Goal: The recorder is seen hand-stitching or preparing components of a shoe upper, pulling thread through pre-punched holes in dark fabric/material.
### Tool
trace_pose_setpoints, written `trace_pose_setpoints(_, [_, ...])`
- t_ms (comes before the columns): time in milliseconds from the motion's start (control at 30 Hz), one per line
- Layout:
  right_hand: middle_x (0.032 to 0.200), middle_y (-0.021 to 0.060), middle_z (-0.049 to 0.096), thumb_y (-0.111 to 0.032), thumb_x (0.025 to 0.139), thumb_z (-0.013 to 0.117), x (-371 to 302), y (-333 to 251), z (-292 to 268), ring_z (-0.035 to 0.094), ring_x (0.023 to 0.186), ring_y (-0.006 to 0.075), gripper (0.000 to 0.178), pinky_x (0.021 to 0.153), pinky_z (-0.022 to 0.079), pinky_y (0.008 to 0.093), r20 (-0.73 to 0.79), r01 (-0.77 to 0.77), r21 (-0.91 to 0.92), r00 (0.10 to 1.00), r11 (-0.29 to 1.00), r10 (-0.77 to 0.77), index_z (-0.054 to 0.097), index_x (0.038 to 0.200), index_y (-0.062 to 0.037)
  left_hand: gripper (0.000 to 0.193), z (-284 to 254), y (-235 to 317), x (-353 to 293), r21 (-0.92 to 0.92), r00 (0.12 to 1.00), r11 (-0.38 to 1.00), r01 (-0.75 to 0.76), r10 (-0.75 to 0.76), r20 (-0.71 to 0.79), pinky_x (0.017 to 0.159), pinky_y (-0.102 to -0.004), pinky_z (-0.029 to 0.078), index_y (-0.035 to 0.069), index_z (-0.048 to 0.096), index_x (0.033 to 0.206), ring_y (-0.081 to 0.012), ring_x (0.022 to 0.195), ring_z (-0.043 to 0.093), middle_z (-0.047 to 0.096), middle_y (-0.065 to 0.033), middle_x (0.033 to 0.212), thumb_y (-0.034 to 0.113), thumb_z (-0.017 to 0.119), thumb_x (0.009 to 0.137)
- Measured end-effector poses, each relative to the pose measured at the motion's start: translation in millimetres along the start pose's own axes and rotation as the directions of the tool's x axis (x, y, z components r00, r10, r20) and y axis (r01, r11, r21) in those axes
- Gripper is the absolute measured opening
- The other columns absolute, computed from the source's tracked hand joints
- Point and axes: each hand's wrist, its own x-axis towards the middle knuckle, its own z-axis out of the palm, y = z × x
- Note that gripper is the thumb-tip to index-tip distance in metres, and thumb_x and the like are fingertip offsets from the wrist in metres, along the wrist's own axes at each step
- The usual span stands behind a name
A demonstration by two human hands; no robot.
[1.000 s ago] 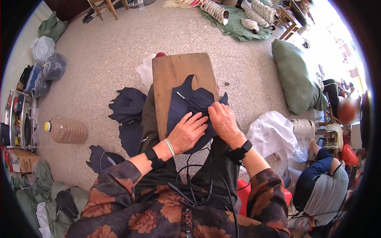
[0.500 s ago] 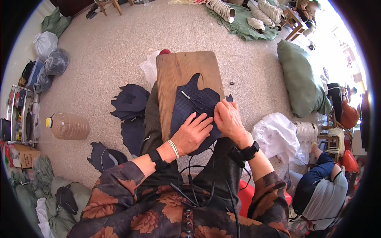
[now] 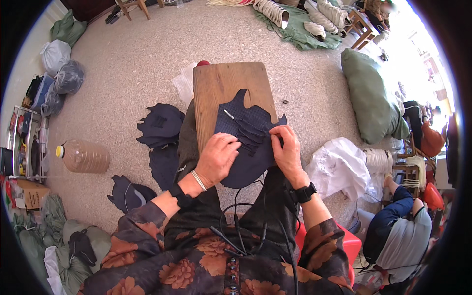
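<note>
A flat navy shoe upper [image 3: 253, 165] lies over the near part of a wooden board [image 3: 231, 76] that rests on my lap. Dark lace [image 3: 250, 135] runs in several rows across its middle, and a white lace tip [image 3: 229, 114] sticks out at the upper left. My left hand [image 3: 216, 160] is closed at the upper's left edge, fingers curled over it. At the right edge, my right hand [image 3: 289, 155] pinches the fabric between thumb and fingers, just below a pointed tab. What lies under my fingertips is hidden.
More navy uppers [image 3: 162, 125] lie on the floor left of my leg. A large bottle [image 3: 86, 156] stands farther left. On the right are a white sack [image 3: 339, 167], a green bag [image 3: 371, 98] and a bending person [image 3: 400, 236]. Black cables [image 3: 238, 221] hang over my lap.
My left hand has drawn back from lying flat on the upper to its left edge. My right hand has moved slightly right and down, uncovering the lace rows and the pointed tab.
</note>
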Motion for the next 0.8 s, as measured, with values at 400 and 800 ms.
trace_pose_setpoints(400, [0.086,0.0135,0.058,-0.001,0.082,0.061,15,-34,57,0.059,0.088,0.0336,0.015,0.079,0.047,0.0432,0.039,0.182,-0.128,0.983,0.975,-0.178,0.057,0.096,-0.0045,0.024,8,-4,-3,0.059,1.000,0.998,0.003,-0.003,-0.001,0.105,-0.0458,0.041,-0.001,0.064,0.109,-0.0316,0.116,0.057,0.062,-0.0146,0.120,0.008,0.064,0.087])
trace_pose_setpoints(800, [0.087,0.0136,0.061,0.002,0.081,0.060,19,-25,46,0.061,0.083,0.0338,0.015,0.076,0.049,0.0409,0.182,0.270,-0.015,0.948,0.963,-0.263,0.057,0.095,-0.0019,0.025,15,-5,-5,0.178,0.999,0.984,0.030,-0.033,0.018,0.109,-0.0463,0.037,-0.001,0.064,0.111,-0.0318,0.123,0.055,0.062,-0.0150,0.126,0.011,0.063,0.088])
